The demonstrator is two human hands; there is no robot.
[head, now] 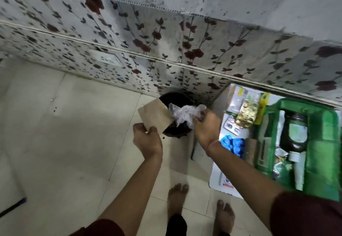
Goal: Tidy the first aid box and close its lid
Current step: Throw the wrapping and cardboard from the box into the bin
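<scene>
1. Left hand shut on the near corner of a brown paper bag, holding it up just over the near-left edge of the bin.
2. Right hand closed around a bunch of crinkly clear plastic, right above the bin.
3. Bin dark and round, down on the pale floor tiles, pushed close to the wall with red flowers and dark leaves.
4. Right of the bin, a white table with a green box sitting on it, lid not shut, top wide open.
5. In the box: a dark brown bottle lying down with a pale label, words too blurry to read, plus a few small packs near it.
6. Between bin and box, on the table: a blue pill strip, a yellow and green packet, other flat packs. Print on all of them too fuzzy to read.
7. Red mark at the table's near edge, letters not clear.
8. Two bare feet on the tiles, on the near side of the bin.
</scene>
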